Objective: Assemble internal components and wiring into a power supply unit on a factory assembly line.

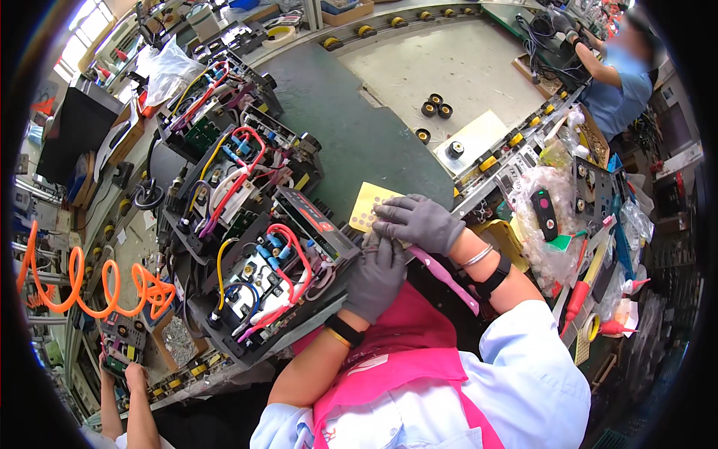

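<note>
Both my hands wear dark grey gloves and meet at the front edge of the green bench. My right hand (422, 222) lies over a yellow sheet of small round grey stickers (366, 203), its fingers closed on the sheet's near side. Close below it, my left hand (378, 278) has its fingers pressed together, with the tips by the sheet's lower edge. Whatever sits in those tips is hidden. Left of my hands stands an open electronic unit (269, 277) with red, yellow and blue wires and a black front panel (315, 221).
More open wired units (239, 165) line the bench's left side. Black rollers (436, 105) and a knob on a white card (455, 150) lie beyond. Bagged parts (550, 217) and a red-handled tool (574, 303) crowd the right. An orange coiled hose (112, 288) hangs left. Co-workers are at upper right (617, 82) and lower left.
</note>
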A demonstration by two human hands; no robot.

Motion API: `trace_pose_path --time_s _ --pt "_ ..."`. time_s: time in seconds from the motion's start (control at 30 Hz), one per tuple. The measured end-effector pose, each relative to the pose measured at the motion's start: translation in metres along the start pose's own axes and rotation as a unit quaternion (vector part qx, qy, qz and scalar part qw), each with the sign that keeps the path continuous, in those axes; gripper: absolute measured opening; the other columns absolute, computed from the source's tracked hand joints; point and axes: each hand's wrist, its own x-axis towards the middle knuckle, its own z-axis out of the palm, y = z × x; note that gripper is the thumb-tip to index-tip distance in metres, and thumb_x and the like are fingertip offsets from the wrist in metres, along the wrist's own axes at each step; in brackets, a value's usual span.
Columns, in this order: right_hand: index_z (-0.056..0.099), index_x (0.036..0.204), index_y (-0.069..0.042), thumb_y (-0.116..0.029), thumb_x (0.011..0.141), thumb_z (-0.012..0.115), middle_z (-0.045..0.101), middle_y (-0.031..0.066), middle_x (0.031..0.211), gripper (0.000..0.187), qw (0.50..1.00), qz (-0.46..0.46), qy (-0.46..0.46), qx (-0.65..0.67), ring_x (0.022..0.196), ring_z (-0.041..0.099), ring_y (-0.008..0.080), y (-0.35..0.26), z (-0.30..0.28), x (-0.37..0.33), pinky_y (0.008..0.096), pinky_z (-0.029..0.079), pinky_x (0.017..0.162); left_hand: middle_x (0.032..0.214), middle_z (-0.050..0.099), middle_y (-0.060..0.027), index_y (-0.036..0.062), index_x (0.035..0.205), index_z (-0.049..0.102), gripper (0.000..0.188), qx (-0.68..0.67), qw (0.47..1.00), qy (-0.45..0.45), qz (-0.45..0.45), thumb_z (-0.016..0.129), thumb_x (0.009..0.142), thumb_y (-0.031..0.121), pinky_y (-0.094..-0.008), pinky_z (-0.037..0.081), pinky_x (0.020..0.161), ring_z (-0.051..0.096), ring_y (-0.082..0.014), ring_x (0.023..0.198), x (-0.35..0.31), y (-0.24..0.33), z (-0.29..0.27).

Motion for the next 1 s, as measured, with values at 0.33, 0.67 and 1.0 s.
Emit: trace_pose_path --time_s 0.33,0.67,1.0 --pt "0.062 0.12 -0.002 -0.02 0.097 0.056 0.07 0.0052 0.103 0.03 0.718 0.298 0.113 0.619 0.073 0.063 0.0064 0.001 -0.08 0.093 0.0216 0.05 0.062 0.123 0.057 -0.0237 -0.0019 0.118 0.055 0.046 0.03 0.998 0.044 0.019 0.066 0.084 0.026 -0.0534 0.046 0.104 0.056 -0.0442 0.12 -0.007 -0.002 0.02" --pt "0.061 0.101 0.004 -0.005 0.09 0.052 0.069 0.013 0.085 0.017 0.725 0.16 -0.17 0.648 0.059 0.07 0.0186 -0.074 -0.097 0.307 0.0275 0.057 0.049 0.097 0.059 -0.0131 0.008 0.1 0.062 0.016 -0.028 0.999 0.037 -0.005 0.06 0.089 0.019 -0.042 0.055 0.071 0.063 -0.034 0.099 -0.008 0.002 0.013" --pt "0.059 0.113 0.0 -0.006 0.091 0.049 0.064 0.0093 0.086 0.025 0.74 0.194 -0.221 0.605 0.058 0.069 0.0162 -0.07 -0.058 0.338 0.0266 0.055 0.047 0.09 0.058 -0.0088 0.0075 0.092 0.066 0.014 0.03 0.998 0.063 0.0 0.061 0.082 0.016 -0.0392 0.05 0.06 0.058 -0.0234 0.075 -0.003 0.0 0.001"
